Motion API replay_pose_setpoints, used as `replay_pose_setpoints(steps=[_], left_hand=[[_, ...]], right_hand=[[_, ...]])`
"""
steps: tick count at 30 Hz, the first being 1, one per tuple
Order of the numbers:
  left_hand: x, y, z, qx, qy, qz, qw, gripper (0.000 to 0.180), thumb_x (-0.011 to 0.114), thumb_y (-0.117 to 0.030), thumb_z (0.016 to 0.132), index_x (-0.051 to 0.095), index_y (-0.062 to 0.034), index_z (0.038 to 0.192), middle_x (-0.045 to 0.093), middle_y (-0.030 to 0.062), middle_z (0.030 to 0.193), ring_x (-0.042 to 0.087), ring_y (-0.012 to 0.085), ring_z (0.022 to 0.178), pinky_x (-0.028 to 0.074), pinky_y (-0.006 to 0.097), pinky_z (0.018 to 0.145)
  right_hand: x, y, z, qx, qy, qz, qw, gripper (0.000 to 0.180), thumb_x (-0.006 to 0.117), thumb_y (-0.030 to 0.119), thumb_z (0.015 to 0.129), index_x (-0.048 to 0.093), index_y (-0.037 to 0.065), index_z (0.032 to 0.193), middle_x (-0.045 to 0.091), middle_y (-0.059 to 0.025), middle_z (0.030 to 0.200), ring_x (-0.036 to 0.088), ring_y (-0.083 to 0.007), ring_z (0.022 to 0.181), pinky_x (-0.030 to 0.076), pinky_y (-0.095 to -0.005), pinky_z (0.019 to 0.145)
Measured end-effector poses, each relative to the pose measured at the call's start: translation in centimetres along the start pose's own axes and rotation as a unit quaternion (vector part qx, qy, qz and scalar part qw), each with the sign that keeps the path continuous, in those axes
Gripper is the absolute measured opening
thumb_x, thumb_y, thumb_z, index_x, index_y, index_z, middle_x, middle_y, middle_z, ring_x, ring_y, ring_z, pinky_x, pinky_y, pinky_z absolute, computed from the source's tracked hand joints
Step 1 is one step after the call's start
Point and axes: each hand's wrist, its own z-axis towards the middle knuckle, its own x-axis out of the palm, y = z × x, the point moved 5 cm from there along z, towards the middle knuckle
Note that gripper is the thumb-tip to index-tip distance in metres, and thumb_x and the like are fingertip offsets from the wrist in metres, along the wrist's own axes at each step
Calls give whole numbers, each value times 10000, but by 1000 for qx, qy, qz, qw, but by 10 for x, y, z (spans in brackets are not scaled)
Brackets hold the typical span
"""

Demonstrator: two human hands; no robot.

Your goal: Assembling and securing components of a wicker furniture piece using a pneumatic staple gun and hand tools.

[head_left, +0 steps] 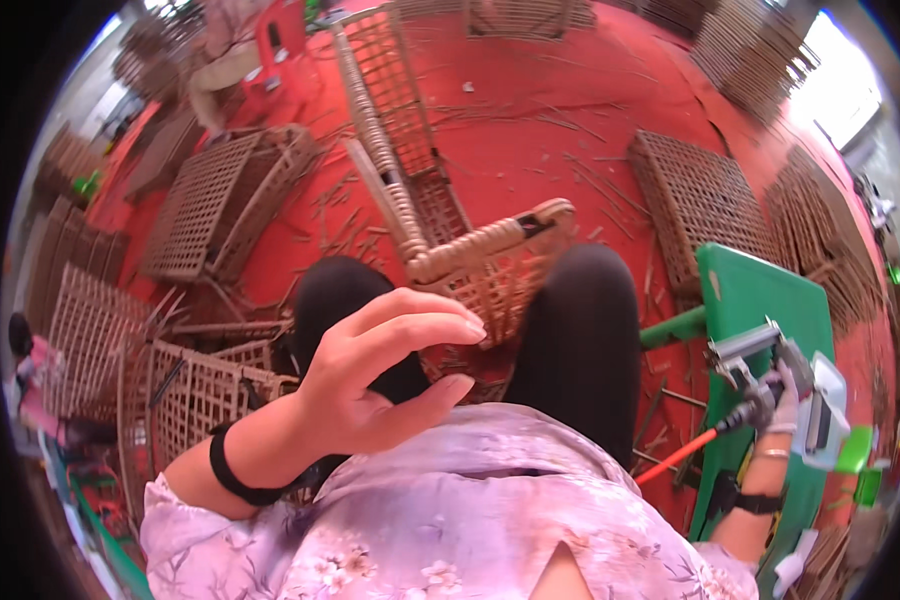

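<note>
1. The left hand (390, 365) hangs in mid-air above the left knee, fingers loosely curled and slightly spread, gripping nothing. So the half-woven tan wicker basket with the thick braided rim (490, 265) has no hand on it. It is wedged only between the two black-trousered knees (585, 330), its long lattice side running out over the red floor (530, 150). If the knees shift, I judge it could tip or slide away.

2. The right hand (785, 400), in a pale glove, is closed around the grey metal pneumatic stapler with the orange air hose (760, 365), held over the near edge of the green plastic stool (760, 290) on the person's right, well apart from the basket. Whether a finger rests on the trigger cannot be told. A powered tool held off to the side and away from the work could fire stray.

3. The orange hose trails down past the stool's edge towards the right knee. It looks likely to snag on the stool or the leg and jerk the tool.

4. Loose cane offcuts (590, 180) litter the floor around the basket, with stacked brown wicker lattice panels (195, 205) to the left. Both make poor footing, and splinters could catch the bare left hand.
</note>
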Motion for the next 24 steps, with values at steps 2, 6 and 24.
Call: replay_pose_setpoints(steps=[2, 6, 24], left_hand=[[-12, 2, -1, 51, -11, 79, 995, 329, 671, 13, 756, 619, 9, 1081, 622, 179, 1072, 638, 287, 955, 509, 355, 839], [-35, 24, -2, 34, -80, 209, 974, 371, 718, -69, 772, 615, -21, 1125, 579, 152, 1201, 575, 310, 1096, 468, 396, 924], [-32, 85, -14, -284, -252, -224, 898, 504, 748, -176, 836, 494, -6, 1237, 574, 90, 1163, 570, 162, 1079, 465, 304, 904]], right_hand=[[-23, 4, 17, 4, -5, -2, 1000, 189, 712, 210, 863, 537, 163, 808, 517, 53, 622, 502, -79, 517, 446, -245, 487], [-15, 17, 2, -50, -31, -99, 993, 217, 731, 214, 851, 579, 64, 890, 523, 16, 593, 513, -93, 506, 463, -237, 515], [-78, 107, 93, -215, -156, -701, 662, 901, 603, 661, 794, 461, -19, 1368, 613, -241, 1183, 606, -358, 1057, 449, -406, 941]])
